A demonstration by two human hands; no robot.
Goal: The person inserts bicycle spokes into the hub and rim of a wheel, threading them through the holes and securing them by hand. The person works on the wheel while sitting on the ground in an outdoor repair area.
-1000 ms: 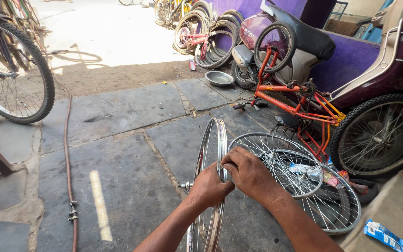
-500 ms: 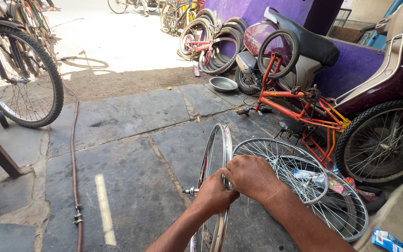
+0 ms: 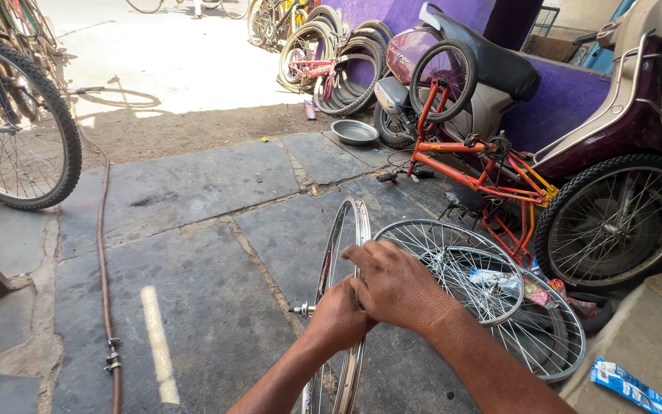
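Note:
A bare steel bicycle wheel rim (image 3: 344, 230) with spokes stands upright on the stone floor in front of me, seen edge-on. Its axle (image 3: 300, 310) sticks out to the left. My left hand (image 3: 339, 314) grips the rim from the left side at about mid-height. My right hand (image 3: 396, 285) lies over the rim's right side, fingers curled onto the edge and touching the left hand. What the fingers pinch at the rim is hidden.
Two more spoked rims (image 3: 492, 287) lie flat to the right. An upturned red child's bicycle (image 3: 476, 165), a scooter (image 3: 461, 61) and a large tyred wheel (image 3: 614, 218) stand at right. A hose (image 3: 103, 253) runs along the floor at left near a bicycle wheel (image 3: 21, 138). A metal bowl (image 3: 354, 132) sits further back.
Both hands stay on the upright rim. The view has shifted a little, and the right hand's fingers have slid slightly along the rim's edge.

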